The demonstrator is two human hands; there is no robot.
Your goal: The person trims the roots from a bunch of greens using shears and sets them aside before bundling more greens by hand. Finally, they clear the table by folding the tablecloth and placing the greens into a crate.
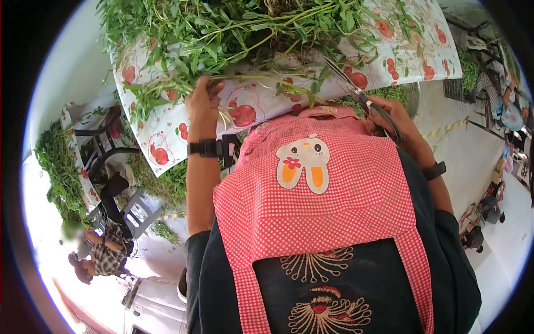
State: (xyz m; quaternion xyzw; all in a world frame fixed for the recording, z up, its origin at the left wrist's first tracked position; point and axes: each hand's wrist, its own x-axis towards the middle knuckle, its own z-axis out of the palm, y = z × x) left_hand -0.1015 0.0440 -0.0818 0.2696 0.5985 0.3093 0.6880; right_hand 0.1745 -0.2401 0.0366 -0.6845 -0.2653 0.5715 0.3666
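Observation:
My left hand (203, 101) is closed around a few leafy green stems (251, 77) at the near edge of the table. Their cut-looking pale ends poke out below the fingers, and one long stem runs right toward my lap. In my right hand (394, 118) is a pair of scissors (347, 79) with dark handles, its blades pointing up and left over the tablecloth edge. Whether the blades are apart is hard to make out. A large heap of leafy green plants (239, 25) covers the table's far side, just beyond my left hand.
The table has a white cloth (136, 106) with red fruit prints. A red checked apron (311, 217) covers my lap. More greens (58, 172) lie at left, near a grey plastic stool (139, 211) and a seated person (108, 250). Other people (510, 114) sit at far right, near a dark crate (459, 89).

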